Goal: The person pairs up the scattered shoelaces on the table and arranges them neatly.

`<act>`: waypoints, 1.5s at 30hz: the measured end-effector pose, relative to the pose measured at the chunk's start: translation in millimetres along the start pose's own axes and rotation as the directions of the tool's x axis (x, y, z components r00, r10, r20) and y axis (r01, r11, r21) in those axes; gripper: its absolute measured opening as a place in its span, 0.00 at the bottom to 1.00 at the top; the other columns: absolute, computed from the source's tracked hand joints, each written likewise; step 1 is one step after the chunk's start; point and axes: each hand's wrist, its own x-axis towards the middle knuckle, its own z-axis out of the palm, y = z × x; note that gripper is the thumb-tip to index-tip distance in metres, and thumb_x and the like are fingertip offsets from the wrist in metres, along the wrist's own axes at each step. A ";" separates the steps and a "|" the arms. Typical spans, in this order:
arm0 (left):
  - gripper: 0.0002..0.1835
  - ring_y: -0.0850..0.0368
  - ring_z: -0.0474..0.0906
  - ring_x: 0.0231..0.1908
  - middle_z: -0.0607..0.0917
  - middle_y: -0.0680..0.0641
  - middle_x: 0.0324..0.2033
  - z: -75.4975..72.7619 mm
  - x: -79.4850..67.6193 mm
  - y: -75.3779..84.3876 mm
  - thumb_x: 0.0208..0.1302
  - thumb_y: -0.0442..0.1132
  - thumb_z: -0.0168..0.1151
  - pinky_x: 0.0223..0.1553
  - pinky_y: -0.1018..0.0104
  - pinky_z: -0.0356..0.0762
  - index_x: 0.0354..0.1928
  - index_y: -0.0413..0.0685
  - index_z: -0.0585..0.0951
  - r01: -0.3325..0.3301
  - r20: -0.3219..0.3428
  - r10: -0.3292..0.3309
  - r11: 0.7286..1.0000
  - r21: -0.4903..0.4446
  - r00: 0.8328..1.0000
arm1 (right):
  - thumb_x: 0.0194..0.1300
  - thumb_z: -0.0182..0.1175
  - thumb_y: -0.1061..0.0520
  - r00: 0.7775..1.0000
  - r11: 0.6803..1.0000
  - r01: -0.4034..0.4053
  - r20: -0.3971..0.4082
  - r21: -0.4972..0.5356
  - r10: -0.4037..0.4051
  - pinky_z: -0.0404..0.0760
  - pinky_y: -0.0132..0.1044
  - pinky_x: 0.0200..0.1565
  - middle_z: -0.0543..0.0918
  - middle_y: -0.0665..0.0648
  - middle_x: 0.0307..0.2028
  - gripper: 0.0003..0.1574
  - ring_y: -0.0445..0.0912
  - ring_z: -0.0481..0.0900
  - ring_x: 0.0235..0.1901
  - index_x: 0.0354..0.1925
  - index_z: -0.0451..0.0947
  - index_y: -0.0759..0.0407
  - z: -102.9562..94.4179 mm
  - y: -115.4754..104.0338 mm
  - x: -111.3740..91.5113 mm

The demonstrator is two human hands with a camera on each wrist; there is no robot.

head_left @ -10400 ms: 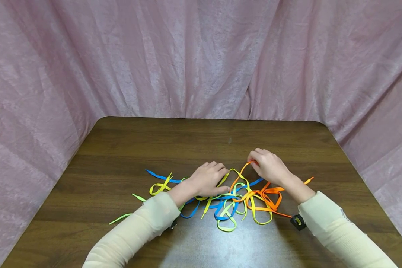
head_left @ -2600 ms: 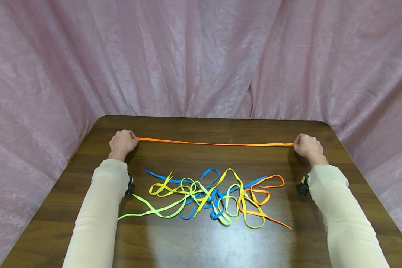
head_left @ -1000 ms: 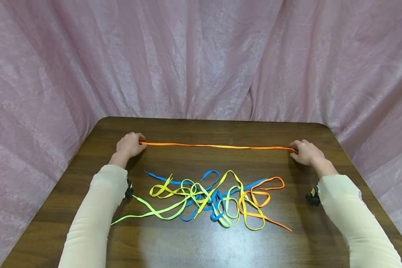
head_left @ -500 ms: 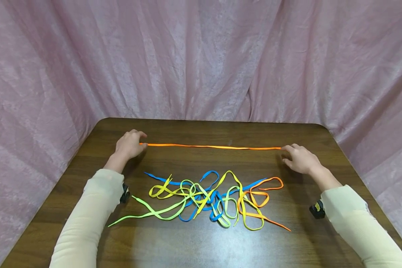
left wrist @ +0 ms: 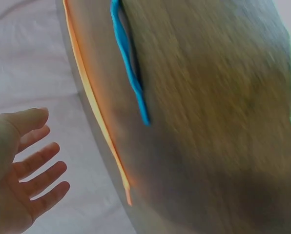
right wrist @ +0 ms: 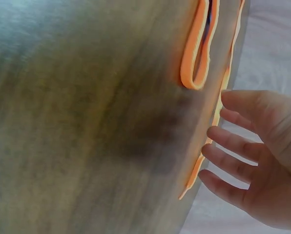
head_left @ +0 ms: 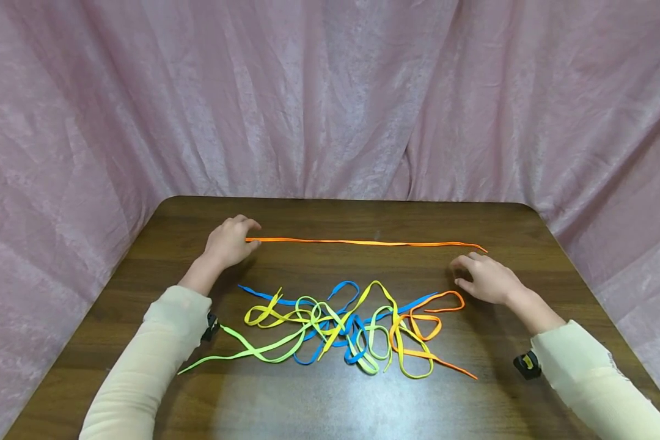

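An orange shoelace lies almost straight across the far part of the table, its right tip bent slightly toward me. My left hand hovers by its left end with fingers spread; the left wrist view shows the hand apart from the lace. Just in front of the lace's right end is my right hand, fingers loosely bent and holding nothing. Nearer me lies a loose tangle of shoelaces: blue, yellow, light green and a second orange one.
The brown wooden table has rounded far corners. A pink velvety curtain hangs behind it and along both sides. A small black camera sits at my right wrist.
Earlier my right hand drew the orange shoelace from the tangle, and both hands held it taut. Since then it was laid down and let go; both hands moved inward, the right one also nearer me.
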 end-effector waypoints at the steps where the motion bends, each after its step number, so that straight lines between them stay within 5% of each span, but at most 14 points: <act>1: 0.20 0.39 0.72 0.48 0.76 0.40 0.51 -0.6 -0.3 4.1 0.57 0.43 0.64 0.40 0.46 0.74 0.52 0.46 0.77 -0.013 0.000 0.013 1.000 0.003 1.000 | 0.53 0.65 0.59 1.000 1.000 0.006 0.005 0.004 -0.006 0.76 0.51 0.40 0.79 0.61 0.39 0.19 0.56 0.78 0.40 0.45 0.76 0.62 1.8 -1.6 -0.8; 13: 0.19 0.46 0.75 0.45 0.79 0.45 0.47 -1.3 -1.3 45.9 0.56 0.45 0.65 0.41 0.55 0.75 0.49 0.48 0.79 -0.187 -0.032 0.189 0.981 0.058 0.981 | 0.50 0.66 0.61 0.999 1.000 0.017 0.040 0.026 -0.018 0.66 0.34 0.26 0.70 0.50 0.26 0.10 0.41 0.66 0.24 0.31 0.73 0.55 14.7 -13.9 -3.2; 25: 0.18 0.48 0.77 0.41 0.80 0.47 0.44 7.5 -9.9 86.6 0.56 0.45 0.65 0.41 0.56 0.76 0.47 0.48 0.80 -0.330 -0.034 0.335 0.939 0.097 0.942 | 0.55 0.60 0.66 1.000 0.999 -0.007 0.006 0.050 0.007 0.63 0.33 0.22 0.69 0.46 0.20 0.10 0.39 0.64 0.20 0.26 0.69 0.54 10.7 -10.2 -3.1; 45: 0.13 0.57 0.75 0.37 0.80 0.52 0.38 29.3 -26.2 169.8 0.58 0.48 0.62 0.37 0.65 0.73 0.43 0.53 0.82 -0.580 0.037 0.581 0.802 0.143 0.813 | 0.53 0.60 0.67 0.997 0.997 -0.068 -0.042 0.044 0.070 0.66 0.35 0.23 0.73 0.49 0.24 0.08 0.42 0.67 0.22 0.29 0.73 0.57 5.9 9.6 -9.2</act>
